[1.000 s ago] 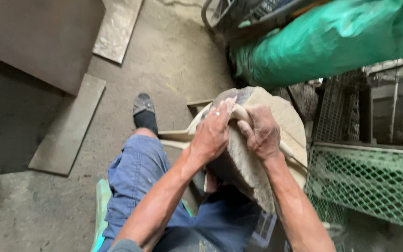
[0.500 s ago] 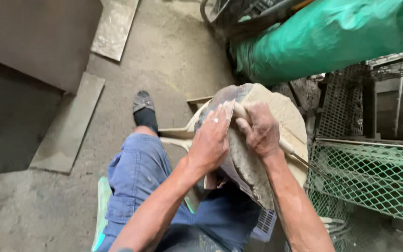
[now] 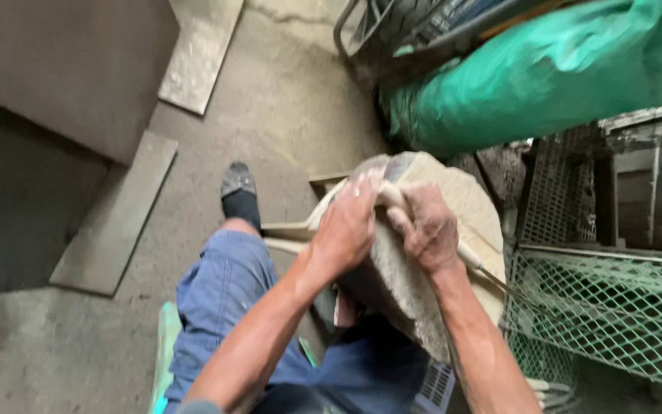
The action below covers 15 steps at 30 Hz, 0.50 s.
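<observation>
Seated person, view straight down over own arms and lap. Both hands on a grey, dusty slab of stone (image 3: 423,299) (rough, flat-sided, rounded outline) that stands on edge between the knees, leaning against a pale wooden frame (image 3: 293,228) in front of the legs.

L hand (image 3: 346,226): laid over the upper edge of the slab, fingers close together and curled down over the far side, palm flat on the stone. Tips hidden behind the edge.

R hand (image 3: 427,230): just beside the left, nearly touching it, fingers bent and wrapped round a pale tool handle (image 3: 469,257) that runs down to the right along the slab's top; thin dark metal shaft (image 3: 503,285) sticks out past the wrist. Both hands caked in grey dust.

Surroundings: blue shorts (image 3: 231,299) on the legs, dark sock and worn shoe (image 3: 237,184) out on the concrete floor (image 3: 285,115). Green mesh crate (image 3: 614,314) to the right, close to the slab. Green tarp bundle (image 3: 530,73) above it, well apart from hands. Flat grey boards (image 3: 113,222) lie on the floor to the left (one long, another further up).
</observation>
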{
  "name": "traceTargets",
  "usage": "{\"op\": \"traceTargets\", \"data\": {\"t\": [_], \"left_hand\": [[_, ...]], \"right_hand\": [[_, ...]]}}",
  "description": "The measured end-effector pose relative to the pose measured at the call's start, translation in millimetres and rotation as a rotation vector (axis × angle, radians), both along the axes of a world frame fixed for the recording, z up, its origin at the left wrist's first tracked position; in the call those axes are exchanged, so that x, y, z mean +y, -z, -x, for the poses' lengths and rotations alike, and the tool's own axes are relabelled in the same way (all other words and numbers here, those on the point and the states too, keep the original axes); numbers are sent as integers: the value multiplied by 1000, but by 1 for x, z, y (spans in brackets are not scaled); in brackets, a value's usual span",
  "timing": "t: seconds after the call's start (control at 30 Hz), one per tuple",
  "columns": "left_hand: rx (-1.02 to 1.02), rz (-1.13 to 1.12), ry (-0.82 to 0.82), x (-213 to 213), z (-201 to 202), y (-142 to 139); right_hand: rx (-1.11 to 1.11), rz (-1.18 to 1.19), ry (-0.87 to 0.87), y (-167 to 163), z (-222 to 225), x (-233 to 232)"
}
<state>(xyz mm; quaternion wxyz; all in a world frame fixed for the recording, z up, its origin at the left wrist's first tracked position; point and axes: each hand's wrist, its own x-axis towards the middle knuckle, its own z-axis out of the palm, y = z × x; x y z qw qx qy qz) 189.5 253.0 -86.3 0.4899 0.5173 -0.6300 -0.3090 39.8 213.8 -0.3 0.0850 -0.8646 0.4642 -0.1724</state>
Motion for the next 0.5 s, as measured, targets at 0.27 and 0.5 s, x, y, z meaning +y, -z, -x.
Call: {"op": "traceTargets", "data": {"t": [0.27,0.5], "left_hand": [[-49,-100,56,-6,-1,-1],[-5,112,3,-9,-7,-10]], "right_hand": [[36,-20,29,1,2,4],[34,-74,68,2,3,2]]}}
